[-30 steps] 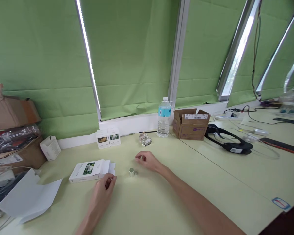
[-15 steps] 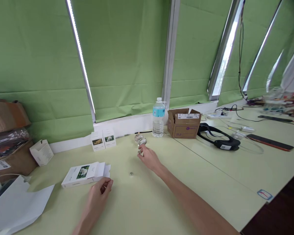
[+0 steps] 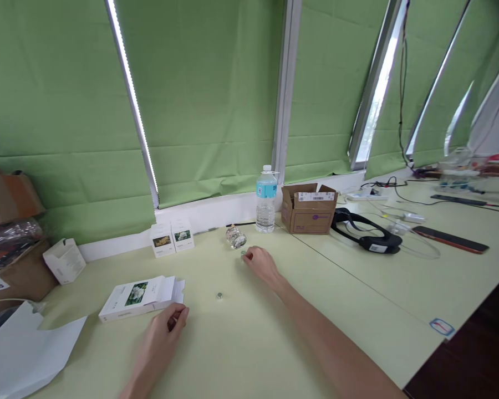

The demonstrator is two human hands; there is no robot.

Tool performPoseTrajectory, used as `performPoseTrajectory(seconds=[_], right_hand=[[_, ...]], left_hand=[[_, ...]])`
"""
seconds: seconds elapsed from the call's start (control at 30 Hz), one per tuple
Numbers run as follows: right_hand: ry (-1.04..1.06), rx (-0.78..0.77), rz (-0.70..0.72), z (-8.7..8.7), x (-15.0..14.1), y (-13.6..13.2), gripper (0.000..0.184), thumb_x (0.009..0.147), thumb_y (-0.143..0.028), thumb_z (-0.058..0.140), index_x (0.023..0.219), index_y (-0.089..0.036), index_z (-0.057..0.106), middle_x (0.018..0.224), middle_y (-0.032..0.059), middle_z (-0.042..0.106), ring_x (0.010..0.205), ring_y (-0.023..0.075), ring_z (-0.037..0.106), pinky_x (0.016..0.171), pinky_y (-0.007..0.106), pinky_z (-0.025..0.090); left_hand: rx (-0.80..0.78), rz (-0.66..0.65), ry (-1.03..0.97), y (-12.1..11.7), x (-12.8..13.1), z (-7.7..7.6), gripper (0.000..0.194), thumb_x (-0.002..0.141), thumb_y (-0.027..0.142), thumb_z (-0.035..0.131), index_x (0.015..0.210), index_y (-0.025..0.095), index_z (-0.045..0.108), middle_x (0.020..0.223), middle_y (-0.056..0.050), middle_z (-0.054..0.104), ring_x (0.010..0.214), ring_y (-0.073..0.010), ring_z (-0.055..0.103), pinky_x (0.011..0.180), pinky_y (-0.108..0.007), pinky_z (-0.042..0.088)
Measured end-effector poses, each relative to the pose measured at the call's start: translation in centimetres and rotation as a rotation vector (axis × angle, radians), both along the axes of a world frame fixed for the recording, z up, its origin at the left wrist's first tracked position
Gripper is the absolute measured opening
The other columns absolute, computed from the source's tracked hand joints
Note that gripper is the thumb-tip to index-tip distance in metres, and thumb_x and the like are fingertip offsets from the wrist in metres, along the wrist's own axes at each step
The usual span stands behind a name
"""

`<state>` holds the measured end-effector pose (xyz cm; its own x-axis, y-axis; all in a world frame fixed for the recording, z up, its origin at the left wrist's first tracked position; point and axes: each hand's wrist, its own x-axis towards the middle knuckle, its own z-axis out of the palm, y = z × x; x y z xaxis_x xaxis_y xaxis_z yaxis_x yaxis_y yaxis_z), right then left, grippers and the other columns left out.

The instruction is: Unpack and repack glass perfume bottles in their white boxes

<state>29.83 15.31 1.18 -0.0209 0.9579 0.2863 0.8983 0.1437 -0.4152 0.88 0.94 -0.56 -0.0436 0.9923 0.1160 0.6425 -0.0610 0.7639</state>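
My right hand (image 3: 261, 263) pinches a small, pale greenish piece (image 3: 243, 255) at its fingertips, low over the table; its exact kind is too small to make out. Just beyond lies a small clear glass bottle (image 3: 236, 237) on its side, apart from the fingers. My left hand (image 3: 166, 327) rests on the table with curled fingers, thumb against the forefinger, and nothing shows in them. It is close to the open flap end of a flat white carton (image 3: 135, 296) with a flower picture. Between the hands sits a small silvery cap-like piece (image 3: 219, 295).
Two small white boxes (image 3: 172, 238) stand by the wall. Behind the glass bottle are a water bottle (image 3: 265, 202), an open cardboard box (image 3: 308, 213) and a black headset (image 3: 372, 235). Left are a white open box (image 3: 64, 261), white paper (image 3: 33, 346) and stacked cartons (image 3: 16, 271).
My right hand has drawn back slightly to the right, away from the glass bottle, with the small piece at its fingertips. My left hand keeps its pose. The view has shifted a little.
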Motion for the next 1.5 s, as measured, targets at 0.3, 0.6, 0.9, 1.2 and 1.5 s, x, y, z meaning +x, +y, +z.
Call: performPoseTrajectory(seconds=[0.3,0.6,0.9,1.2,1.5], right_hand=[[0.005,0.023,0.069,-0.4,-1.0,-0.6,0.025,0.086,-0.022,0.055,0.107,-0.021,0.069,0.109,0.0109,0.069,0.108,0.0253,0.058,0.079,0.026,0.039],[0.054,-0.073,0.34,1.2,-2.7,-2.3,0.021,0.086,-0.025,0.053,0.09,-0.02,0.073,0.093,0.006,0.072,0.085,0.0183,0.064,0.073,0.025,0.042],[0.032,-0.191,0.624,0.9,-5.4,-5.0,0.015,0.073,-0.023,0.067,0.088,-0.021,0.07,0.079,-0.001,0.07,0.065,0.0113,0.059,0.056,0.019,0.038],[-0.022,-0.122,0.216,0.0,0.6,-0.3,0.009,0.083,-0.015,0.058,0.083,-0.015,0.067,0.087,0.007,0.067,0.083,0.0177,0.06,0.074,0.028,0.042],[0.034,-0.093,0.056,-0.9,3.7,1.9,0.022,0.086,-0.027,0.06,0.102,-0.014,0.065,0.092,0.0064,0.068,0.083,0.017,0.063,0.072,0.027,0.046]], left_hand=[[0.025,-0.002,0.005,-0.2,0.2,0.6,0.04,0.083,0.058,0.048,0.08,0.021,0.065,0.069,-0.001,0.065,0.061,-0.0181,0.056,0.058,-0.026,0.04],[0.032,-0.013,0.03,-0.1,0.1,0.3,0.036,0.085,0.054,0.047,0.084,0.023,0.065,0.074,-0.001,0.066,0.065,-0.0182,0.057,0.062,-0.027,0.041],[0.02,-0.028,0.038,0.1,-0.1,-0.2,0.036,0.087,0.053,0.045,0.085,0.022,0.063,0.074,0.0,0.065,0.065,-0.0179,0.056,0.063,-0.027,0.039],[0.007,-0.033,0.036,0.0,0.1,0.1,0.036,0.087,0.054,0.044,0.085,0.022,0.062,0.076,-0.001,0.065,0.065,-0.0177,0.055,0.063,-0.027,0.039],[-0.021,-0.018,0.074,-0.4,0.3,0.8,0.032,0.088,0.049,0.044,0.087,0.023,0.062,0.079,0.0,0.066,0.066,-0.0168,0.056,0.062,-0.027,0.039]])
